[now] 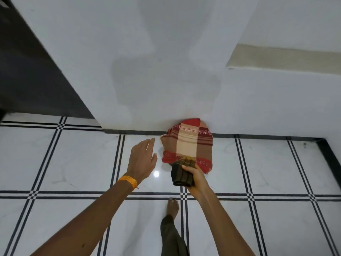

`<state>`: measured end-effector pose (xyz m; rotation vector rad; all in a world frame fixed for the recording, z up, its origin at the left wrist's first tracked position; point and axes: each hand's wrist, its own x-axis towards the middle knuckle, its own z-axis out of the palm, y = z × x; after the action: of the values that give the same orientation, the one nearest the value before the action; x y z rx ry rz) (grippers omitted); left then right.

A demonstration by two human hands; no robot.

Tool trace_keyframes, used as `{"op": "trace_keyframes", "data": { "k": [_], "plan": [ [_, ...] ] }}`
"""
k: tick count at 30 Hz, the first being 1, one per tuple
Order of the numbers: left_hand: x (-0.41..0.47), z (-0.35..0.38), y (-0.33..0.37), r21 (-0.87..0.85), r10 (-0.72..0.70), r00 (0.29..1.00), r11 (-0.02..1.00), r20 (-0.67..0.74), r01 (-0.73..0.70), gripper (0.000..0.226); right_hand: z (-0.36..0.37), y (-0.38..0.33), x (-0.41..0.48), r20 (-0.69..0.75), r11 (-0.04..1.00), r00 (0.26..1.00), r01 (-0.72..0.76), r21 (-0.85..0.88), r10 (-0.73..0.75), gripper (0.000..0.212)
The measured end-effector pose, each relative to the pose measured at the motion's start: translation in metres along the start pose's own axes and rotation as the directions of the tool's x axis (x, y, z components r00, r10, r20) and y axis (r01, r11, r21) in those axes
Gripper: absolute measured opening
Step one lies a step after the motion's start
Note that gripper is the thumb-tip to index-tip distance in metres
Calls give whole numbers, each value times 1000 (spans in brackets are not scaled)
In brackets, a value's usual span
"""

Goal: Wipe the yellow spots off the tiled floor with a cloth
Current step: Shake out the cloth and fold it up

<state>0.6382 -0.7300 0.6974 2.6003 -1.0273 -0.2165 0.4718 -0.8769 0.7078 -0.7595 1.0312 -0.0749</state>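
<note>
A red, beige and brown checked cloth (pixel 187 145) lies spread on the white tiled floor (pixel 77 163), its far edge against the base of the wall. My right hand (pixel 195 177) grips the bunched dark end of the cloth nearest me. My left hand (pixel 144 157) hovers flat just left of the cloth, fingers apart, holding nothing; an orange band circles its wrist. A faint yellowish smear (pixel 162 135) shows at the cloth's upper left corner by the wall base. Anything under the cloth is hidden.
A white wall (pixel 166 71) rises right behind the cloth, with a dark skirting strip (pixel 258 136) along its foot. A dark panel (pixel 27 71) stands at the left. My bare foot (pixel 172 207) and trouser leg are below the hands. The tiles have black double lines.
</note>
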Motion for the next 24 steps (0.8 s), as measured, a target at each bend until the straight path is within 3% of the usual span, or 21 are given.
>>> {"op": "trace_keyframes", "data": {
  "k": [10,15,18,21,24],
  "plan": [
    [169,130,-5,54,64,995,996,77,-68,54,-46,-45,217,-83,993,990,-105,61,110,50],
    [219,226,-39,53,98,984,993,150,-107,54,-58,-33,325,-117,963,966,-211,169,232,33],
    [242,279,-59,47,129,977,989,169,-139,55,-74,-20,392,-152,965,965,-183,188,213,36],
    [263,314,-73,53,117,977,990,181,-129,56,-86,-24,437,-156,968,969,-160,192,191,18],
    [283,333,-78,39,117,977,991,181,-126,56,-100,-35,469,-165,971,978,-94,218,131,32]
  ]
}}
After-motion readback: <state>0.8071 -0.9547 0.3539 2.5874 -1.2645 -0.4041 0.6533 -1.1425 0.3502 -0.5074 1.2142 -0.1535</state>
